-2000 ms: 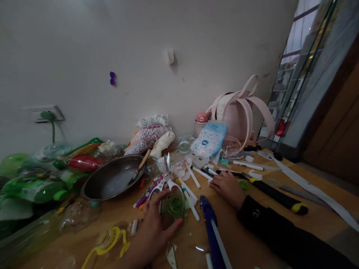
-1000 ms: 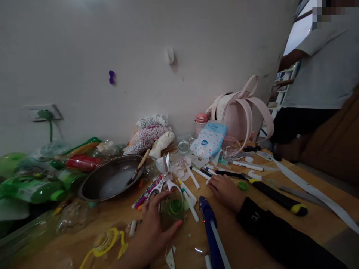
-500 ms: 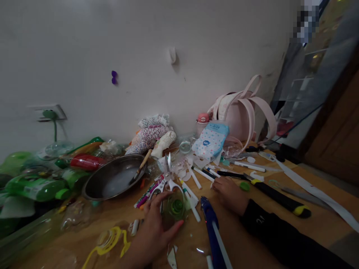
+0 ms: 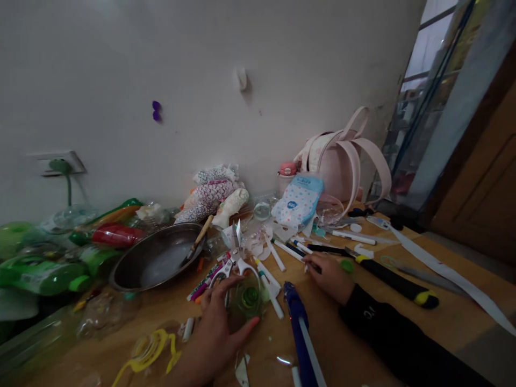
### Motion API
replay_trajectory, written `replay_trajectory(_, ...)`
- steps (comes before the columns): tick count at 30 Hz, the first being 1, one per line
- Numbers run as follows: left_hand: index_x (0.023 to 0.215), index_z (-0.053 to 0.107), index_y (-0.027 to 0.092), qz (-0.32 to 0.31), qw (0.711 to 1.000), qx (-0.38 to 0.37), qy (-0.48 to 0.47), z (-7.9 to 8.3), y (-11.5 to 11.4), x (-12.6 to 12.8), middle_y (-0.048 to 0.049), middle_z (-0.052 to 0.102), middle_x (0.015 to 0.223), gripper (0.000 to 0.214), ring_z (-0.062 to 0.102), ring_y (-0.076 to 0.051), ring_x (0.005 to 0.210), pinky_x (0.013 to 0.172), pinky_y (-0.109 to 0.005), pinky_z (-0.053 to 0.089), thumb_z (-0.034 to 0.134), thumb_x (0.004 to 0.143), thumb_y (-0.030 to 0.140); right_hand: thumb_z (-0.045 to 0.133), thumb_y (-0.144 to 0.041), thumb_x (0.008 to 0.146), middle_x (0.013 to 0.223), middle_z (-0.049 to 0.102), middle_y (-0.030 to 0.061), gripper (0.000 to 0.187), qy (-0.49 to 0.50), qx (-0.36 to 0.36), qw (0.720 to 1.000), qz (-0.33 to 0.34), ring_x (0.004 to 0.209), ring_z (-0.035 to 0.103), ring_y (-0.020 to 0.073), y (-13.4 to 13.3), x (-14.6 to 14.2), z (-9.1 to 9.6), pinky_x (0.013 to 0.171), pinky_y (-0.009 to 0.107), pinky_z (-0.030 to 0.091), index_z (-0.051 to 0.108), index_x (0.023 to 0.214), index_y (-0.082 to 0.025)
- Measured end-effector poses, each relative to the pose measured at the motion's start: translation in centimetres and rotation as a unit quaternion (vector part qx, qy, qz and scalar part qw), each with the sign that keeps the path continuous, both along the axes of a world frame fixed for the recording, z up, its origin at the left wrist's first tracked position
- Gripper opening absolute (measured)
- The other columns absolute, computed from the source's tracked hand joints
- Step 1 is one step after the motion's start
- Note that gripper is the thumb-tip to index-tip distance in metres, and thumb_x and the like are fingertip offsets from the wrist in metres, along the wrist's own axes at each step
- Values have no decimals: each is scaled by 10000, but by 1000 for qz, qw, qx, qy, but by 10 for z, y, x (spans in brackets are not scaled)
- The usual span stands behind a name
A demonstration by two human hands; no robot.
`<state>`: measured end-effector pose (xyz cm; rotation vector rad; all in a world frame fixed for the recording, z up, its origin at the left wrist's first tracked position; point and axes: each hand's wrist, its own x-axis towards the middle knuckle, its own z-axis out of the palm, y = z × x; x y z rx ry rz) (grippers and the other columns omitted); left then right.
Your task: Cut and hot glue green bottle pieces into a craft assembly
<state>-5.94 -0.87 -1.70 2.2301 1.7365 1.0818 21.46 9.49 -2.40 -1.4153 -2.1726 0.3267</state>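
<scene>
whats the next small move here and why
Perhaps close the left hand a little more around the green plastic piece: its grip looks loose, and the right hand is on the other side of the blue glue gun, giving no support.

A pink backpack [image 4: 332,166] is standing by a pale wall [image 4: 282,80], a blue-topped dotted packet [image 4: 298,201] slanting before it on the wooden counter [image 4: 344,352], while a wooden-handled brush [image 4: 200,236] is resting in a metal bowl [image 4: 128,269] beside green bottles [image 4: 40,274].
</scene>
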Motion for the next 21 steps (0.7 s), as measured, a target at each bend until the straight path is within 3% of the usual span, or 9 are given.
replay_trajectory(4,1227,447,245,2,1000,0,2,1,-1,1,-124,584,1226,543,568,-337,1136,915,-558,499,656,752,403,602,-70,860,913,699,13,103,-13,-27,998,52,904,643,161,0,-1,3,837,347,501,670,858,-148)
replay_trajectory(9,1212,478,236,7,1000,-11,-10,1,-1,2,-123,592,1216,546,569,-343,1133,928,-559,491,663,732,419,633,-151,869,890,687,10,51,-38,-54,997,46,881,644,164,2,0,6,816,361,511,656,825,-145)
replay_trajectory(21,1219,464,232,13,999,-39,-26,1,-2,2,-129,578,1237,545,540,-343,1174,957,-570,461,660,746,418,601,-226,905,884,677,12,140,-129,-64,989,39,877,644,165,8,-8,13,811,372,520,638,798,-143)
